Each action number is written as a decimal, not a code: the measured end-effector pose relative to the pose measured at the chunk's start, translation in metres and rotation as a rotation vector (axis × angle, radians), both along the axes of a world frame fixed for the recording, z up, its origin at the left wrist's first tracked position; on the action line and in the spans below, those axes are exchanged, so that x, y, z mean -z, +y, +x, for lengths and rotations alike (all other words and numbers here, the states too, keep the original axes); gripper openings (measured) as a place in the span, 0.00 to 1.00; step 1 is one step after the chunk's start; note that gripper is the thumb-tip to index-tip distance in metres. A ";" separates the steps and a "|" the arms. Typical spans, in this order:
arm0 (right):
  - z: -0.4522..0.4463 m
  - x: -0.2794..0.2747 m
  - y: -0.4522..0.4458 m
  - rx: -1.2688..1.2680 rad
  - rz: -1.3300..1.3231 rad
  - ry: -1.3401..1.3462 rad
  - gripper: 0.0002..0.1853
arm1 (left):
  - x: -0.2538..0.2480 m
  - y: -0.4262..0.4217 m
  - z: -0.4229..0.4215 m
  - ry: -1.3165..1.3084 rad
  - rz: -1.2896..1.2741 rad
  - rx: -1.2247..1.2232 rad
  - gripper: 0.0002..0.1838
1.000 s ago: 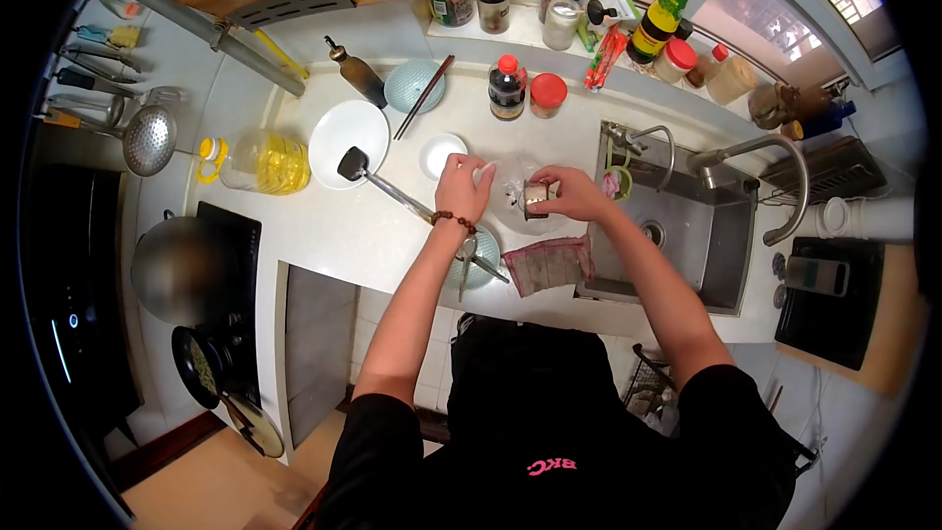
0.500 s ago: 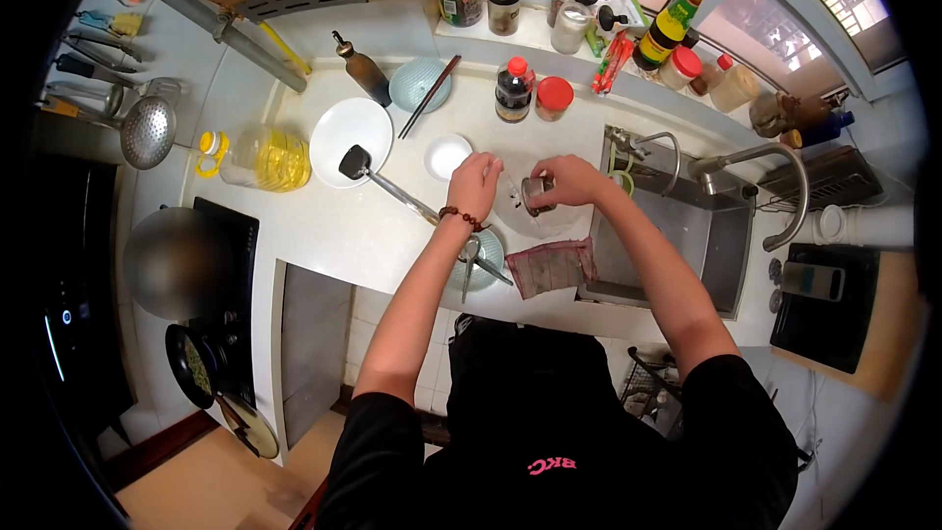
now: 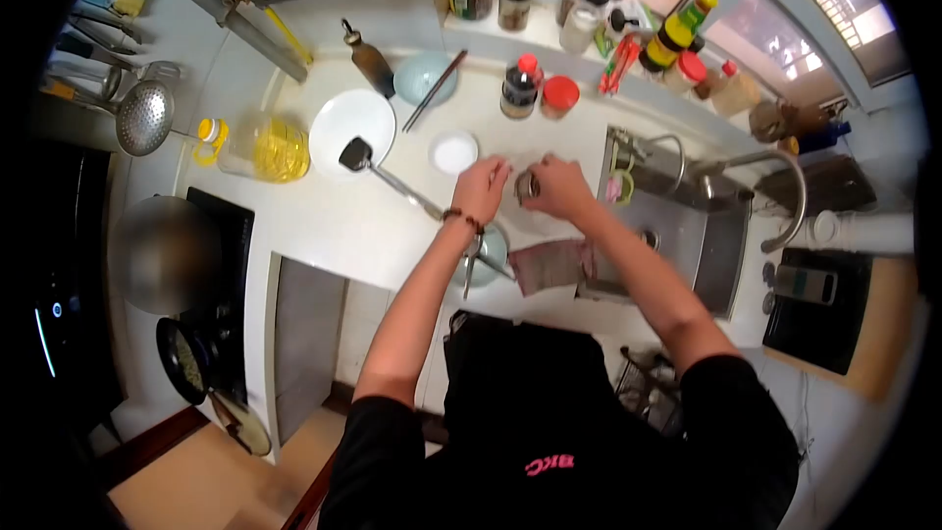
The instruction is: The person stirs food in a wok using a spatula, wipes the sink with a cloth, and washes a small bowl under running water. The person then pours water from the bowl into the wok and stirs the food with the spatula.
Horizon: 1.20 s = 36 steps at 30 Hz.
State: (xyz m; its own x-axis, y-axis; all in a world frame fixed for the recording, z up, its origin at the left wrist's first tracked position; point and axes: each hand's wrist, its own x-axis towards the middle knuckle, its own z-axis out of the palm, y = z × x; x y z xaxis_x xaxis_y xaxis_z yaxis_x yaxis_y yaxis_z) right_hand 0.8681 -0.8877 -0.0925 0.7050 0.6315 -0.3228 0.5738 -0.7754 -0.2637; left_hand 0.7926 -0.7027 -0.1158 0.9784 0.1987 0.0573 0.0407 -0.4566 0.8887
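Right hand [image 3: 559, 186]: fingers curled around a small cup [image 3: 526, 185], thumb and fingertips gripping its side. The cup is above the counter, between the two hands; its contents are too blurred to identify. Left hand [image 3: 480, 188]: fingertips drawn together just beside the cup; cannot tell whether they pinch anything. Clear plastic-looking material [image 3: 535, 222] spreads beneath the hands, its form unclear.

Near the left hand, a small white dish [image 3: 454, 151], inside surface white. Beyond it, a pale blue bowl [image 3: 416, 84] with chopsticks [image 3: 438, 89] laid across. White plate [image 3: 339, 128] to the left of these; the black head of a spatula [image 3: 355, 154] rests over its edge. Second blue bowl [image 3: 497, 247] by the left wrist, metal tools [image 3: 473, 260] lying across it.

Large jug [image 3: 280, 149], yellow cap, clear walls, yellow liquid inside. Brown bottle [image 3: 370, 67] with pouring spout; level not readable. Red-capped bottle [image 3: 519, 93] with dark contents, next to a jar [image 3: 560, 96] under a red lid.

At the stove, a dark pan [image 3: 173, 344] holds greenish food [image 3: 188, 365], pieces indistinct.
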 end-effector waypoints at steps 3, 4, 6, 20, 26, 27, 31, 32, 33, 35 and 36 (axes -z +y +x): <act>-0.001 0.012 -0.006 0.001 0.154 -0.111 0.29 | -0.003 -0.002 -0.003 0.050 0.077 -0.006 0.12; -0.004 0.008 -0.005 -0.022 0.014 -0.086 0.31 | -0.004 -0.003 -0.001 0.031 0.055 -0.009 0.12; -0.022 0.013 -0.011 -0.010 0.076 -0.090 0.31 | -0.004 -0.009 -0.013 0.054 0.019 0.004 0.12; -0.027 -0.001 -0.021 -0.023 0.346 -0.323 0.27 | 0.001 -0.009 -0.001 0.011 -0.035 0.011 0.13; 0.001 -0.004 -0.017 0.021 0.353 -0.255 0.26 | 0.004 -0.002 0.011 -0.039 -0.009 0.024 0.13; -0.007 -0.001 -0.020 0.039 0.410 -0.270 0.26 | 0.002 -0.004 0.003 -0.014 -0.026 0.024 0.13; -0.015 0.001 -0.029 0.114 0.393 -0.104 0.30 | 0.001 -0.008 -0.001 0.024 -0.042 0.044 0.13; -0.016 0.000 -0.033 0.116 0.391 -0.111 0.30 | 0.002 -0.008 -0.002 0.019 -0.043 0.047 0.13; -0.009 -0.005 -0.035 0.222 0.468 -0.046 0.31 | 0.002 -0.005 0.006 -0.032 -0.008 0.033 0.13; -0.032 -0.004 -0.051 0.359 0.532 0.051 0.32 | 0.004 -0.007 -0.011 -0.045 0.019 0.041 0.13; -0.033 -0.006 -0.058 0.497 0.728 0.313 0.31 | 0.000 -0.005 -0.007 -0.028 0.011 0.021 0.13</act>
